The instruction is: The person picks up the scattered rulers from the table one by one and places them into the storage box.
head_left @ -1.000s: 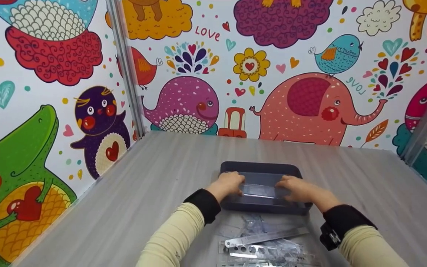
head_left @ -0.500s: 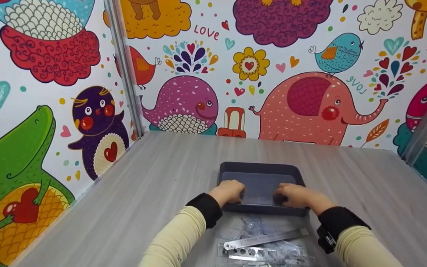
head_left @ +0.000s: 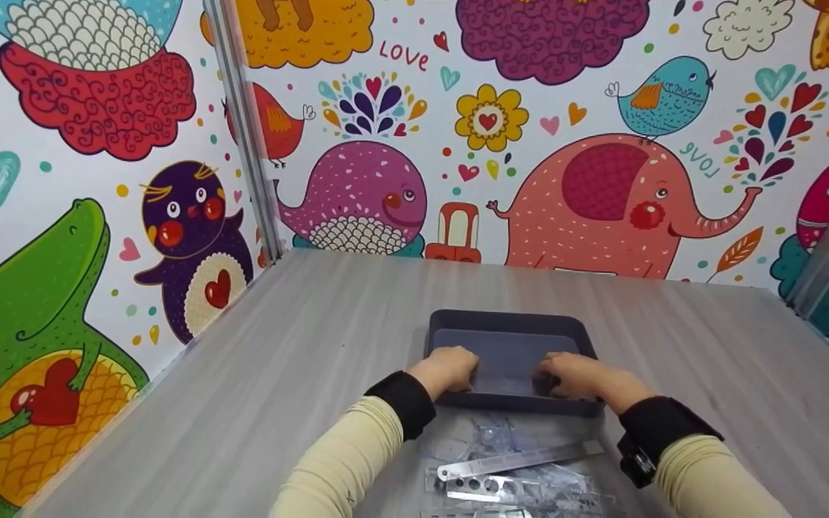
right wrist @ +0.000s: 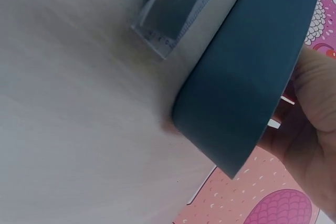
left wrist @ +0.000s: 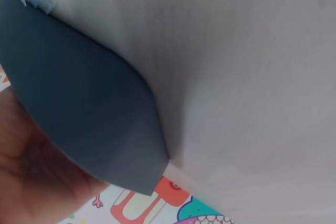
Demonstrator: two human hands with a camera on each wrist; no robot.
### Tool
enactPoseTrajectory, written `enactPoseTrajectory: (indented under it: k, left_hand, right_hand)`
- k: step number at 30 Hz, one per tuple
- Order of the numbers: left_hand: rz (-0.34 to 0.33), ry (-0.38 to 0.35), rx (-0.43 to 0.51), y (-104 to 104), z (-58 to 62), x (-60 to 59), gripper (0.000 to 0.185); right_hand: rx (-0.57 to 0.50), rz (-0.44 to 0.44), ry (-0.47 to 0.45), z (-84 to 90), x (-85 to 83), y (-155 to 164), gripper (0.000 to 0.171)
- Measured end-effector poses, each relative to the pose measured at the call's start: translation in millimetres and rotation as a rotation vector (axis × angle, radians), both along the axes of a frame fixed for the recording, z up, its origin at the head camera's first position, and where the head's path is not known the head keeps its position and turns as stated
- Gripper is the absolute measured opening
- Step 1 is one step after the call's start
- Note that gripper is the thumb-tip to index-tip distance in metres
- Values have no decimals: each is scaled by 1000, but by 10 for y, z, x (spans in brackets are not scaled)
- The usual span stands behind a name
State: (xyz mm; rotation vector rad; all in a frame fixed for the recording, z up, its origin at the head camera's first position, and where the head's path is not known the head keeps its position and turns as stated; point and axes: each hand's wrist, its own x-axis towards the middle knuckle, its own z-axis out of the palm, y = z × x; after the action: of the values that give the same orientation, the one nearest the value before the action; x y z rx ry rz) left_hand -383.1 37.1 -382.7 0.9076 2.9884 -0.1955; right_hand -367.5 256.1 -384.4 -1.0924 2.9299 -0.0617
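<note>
Left hand: the left hand [head_left: 449, 370] is resting at the near left of the dark tray [head_left: 508, 321], its fingers curling over the near rim and gripping it; the left wrist view is showing the tray's outer wall [left wrist: 79, 108] pressed against the palm [left wrist: 37, 182].
Right hand: the right hand [head_left: 574, 375] is doing the same at the near right, its fingers wrapping the rim and reaching into the tray; in the right wrist view the tray wall [right wrist: 252, 72] is sitting against the hand [right wrist: 310, 129].
Tray: it is sitting flat on the grey tabletop [head_left: 299, 345], roughly in the middle, well apart from the painted walls. A faint clear strip is seeming to lie on its floor between the two hands, but it is too blurred to be sure.
Loose pieces: a metal ruler [head_left: 519, 458] is lying just near of the tray, with a perforated metal strip [head_left: 508, 489] and clear plastic templates nearer still, between the two sleeves. A clear ruler end [right wrist: 173, 14] is showing beside the tray in the right wrist view.
Progress: judging from this, the sorting is looking to be at an early stage: at most one clear piece is lying in the tray, while the whole pile of rulers and templates is waiting outside it on the tabletop.
Surroundings: cartoon animal panels are standing along the left, far and right edges.
</note>
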Motion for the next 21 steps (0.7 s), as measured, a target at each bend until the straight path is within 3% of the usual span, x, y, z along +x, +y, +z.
enactPoseTrajectory:
  k: [6,11,21]
  left_hand:
    - [5,0,-9,-45,13,33,25]
    - [24,0,58,-103,104,73,41]
    - [25,152,223,-305,324,252,39]
  right_hand:
    - [-9,-21,-40,34,54,-29,27]
    - [-64,33,8,146,102,54,32]
    - [-230,1,165,454,382,131,27]
